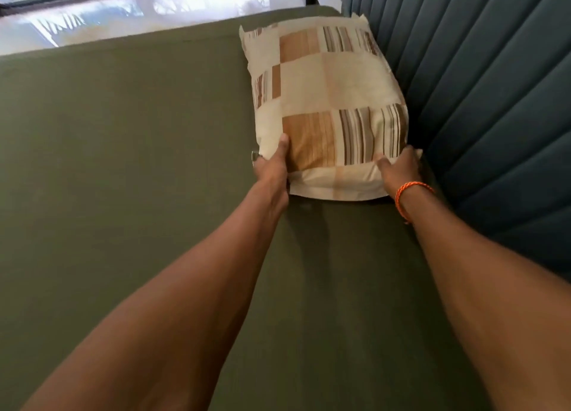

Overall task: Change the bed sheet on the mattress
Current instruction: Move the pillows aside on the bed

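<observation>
Fingers of the left hand (273, 166) and right hand (400, 168) grip the near corners of the patterned pillow (327, 101), thumbs on top. Pillow lies on the olive bed sheet (139, 163), against the blue padded headboard (479, 86)

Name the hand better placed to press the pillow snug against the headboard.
Left, probably. The left hand grips the pillow at its corner away from the blue headboard, so it can push toward it. The right hand holds the corner already beside the headboard.
</observation>
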The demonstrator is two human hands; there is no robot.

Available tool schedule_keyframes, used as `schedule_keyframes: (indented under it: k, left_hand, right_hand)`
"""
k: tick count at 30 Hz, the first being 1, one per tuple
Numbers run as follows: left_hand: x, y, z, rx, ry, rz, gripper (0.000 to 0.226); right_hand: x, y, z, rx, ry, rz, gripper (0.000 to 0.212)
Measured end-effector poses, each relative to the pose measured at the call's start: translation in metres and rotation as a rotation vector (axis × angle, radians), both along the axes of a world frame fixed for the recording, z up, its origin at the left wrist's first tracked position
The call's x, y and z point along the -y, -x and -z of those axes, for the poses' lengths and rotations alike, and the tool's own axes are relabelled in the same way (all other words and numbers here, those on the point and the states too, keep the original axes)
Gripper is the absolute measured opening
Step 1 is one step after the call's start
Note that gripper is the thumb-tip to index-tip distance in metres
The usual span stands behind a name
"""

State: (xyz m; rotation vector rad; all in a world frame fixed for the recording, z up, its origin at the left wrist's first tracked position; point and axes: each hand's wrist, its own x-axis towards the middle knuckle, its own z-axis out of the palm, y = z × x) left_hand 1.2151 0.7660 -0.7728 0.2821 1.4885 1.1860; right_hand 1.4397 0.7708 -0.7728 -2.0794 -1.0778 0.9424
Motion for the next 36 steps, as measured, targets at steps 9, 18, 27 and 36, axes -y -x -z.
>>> schedule_keyframes:
  k: [9, 18, 27, 36]
  left_hand:
    - [0.119, 0.021, -0.004, -0.017, 0.068, -0.005, 0.059]
    - [0.262, 0.035, -0.017, 0.161, 0.205, -0.134, 0.045]
    - [0.434, 0.088, -0.079, -0.276, 0.314, 0.082, 0.026]
    - [0.494, 0.114, -0.088, -0.813, 0.37, 0.365, 0.06]
  right_hand:
    - [0.114, 0.012, -0.03, -0.216, 0.112, 0.141, 0.02]
    - [0.251, 0.022, -0.054, -0.156, 0.266, 0.184, 0.034]
    - [0.442, 0.055, -0.084, -0.145, 0.48, 0.144, 0.025]
    - [0.499, 0.047, -0.106, -0.562, 0.789, -0.004, 0.052]
